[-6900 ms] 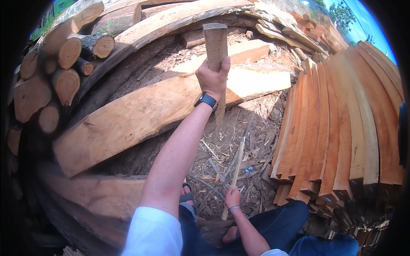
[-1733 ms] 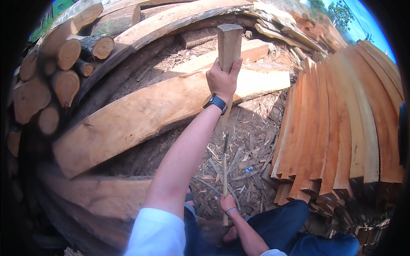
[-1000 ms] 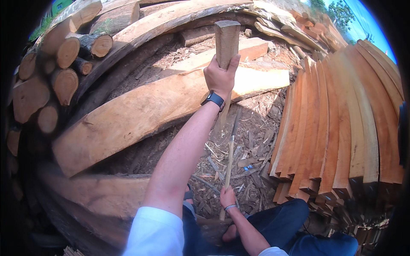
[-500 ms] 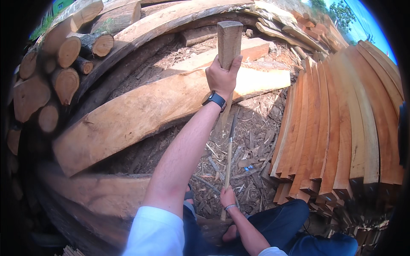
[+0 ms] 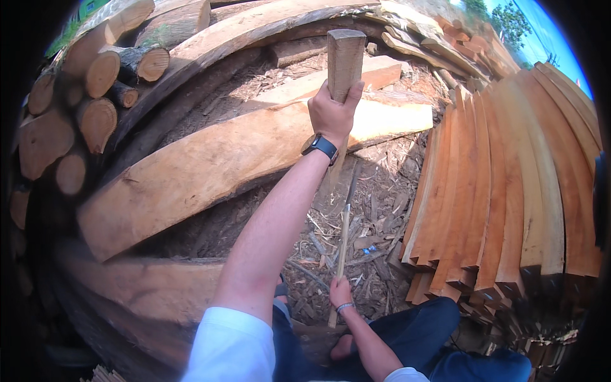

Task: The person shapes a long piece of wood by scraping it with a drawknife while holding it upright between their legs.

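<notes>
My left hand [image 5: 333, 116], wearing a dark watch, is closed around the upper part of a squared wooden post [image 5: 346, 62] and keeps it standing nearly upright. Below the wrist, the forearm hides much of the post. Lower down, my right hand [image 5: 340, 291], with a bracelet on its wrist, grips the pale wooden handle of a long-handled tool with a narrow dark blade [image 5: 344, 239]. The blade points away from me, close to the lower part of the post. Whether it touches the post I cannot tell.
A thick sawn slab [image 5: 210, 162] lies crosswise behind the post. Cut logs [image 5: 98, 124] are piled at the left. To the right, long reddish planks [image 5: 490, 184] form a tall stack. Bark and wood chips [image 5: 375, 213] cover the ground. My bent leg [image 5: 414, 328] is near the right hand.
The post's top has shifted slightly to the right with my left hand. The tool's blade has also swung slightly right. Both grips stay the same.
</notes>
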A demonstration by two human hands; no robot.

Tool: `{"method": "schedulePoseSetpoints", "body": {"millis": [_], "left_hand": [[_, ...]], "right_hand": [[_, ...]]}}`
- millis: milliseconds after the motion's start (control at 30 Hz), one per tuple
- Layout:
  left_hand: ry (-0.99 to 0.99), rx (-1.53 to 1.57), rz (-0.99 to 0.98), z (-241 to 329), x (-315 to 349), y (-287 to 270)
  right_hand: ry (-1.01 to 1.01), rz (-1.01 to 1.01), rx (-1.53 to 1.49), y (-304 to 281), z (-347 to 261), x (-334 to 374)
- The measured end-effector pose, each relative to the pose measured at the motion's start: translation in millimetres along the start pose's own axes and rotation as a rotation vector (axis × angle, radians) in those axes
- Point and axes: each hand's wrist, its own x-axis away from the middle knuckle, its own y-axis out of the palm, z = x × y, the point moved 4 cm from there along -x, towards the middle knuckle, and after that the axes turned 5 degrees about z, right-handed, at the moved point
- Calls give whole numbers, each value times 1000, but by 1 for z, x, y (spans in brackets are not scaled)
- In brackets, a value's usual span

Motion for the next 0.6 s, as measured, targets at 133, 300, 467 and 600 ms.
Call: {"method": "schedulePoseSetpoints", "body": {"millis": [133, 300, 467, 600], "left_hand": [[0, -1, 21, 0, 2, -1], [23, 24, 37, 2, -1, 4], [-9, 29, 30, -6, -4, -2], [8, 11, 28, -6, -5, -3]], "right_hand": [[199, -227, 34, 2, 0, 17], [-130, 105, 5, -9, -2, -6], [-196, 236, 40, -6, -19, 7], [108, -218, 113, 14, 13, 22]]}}
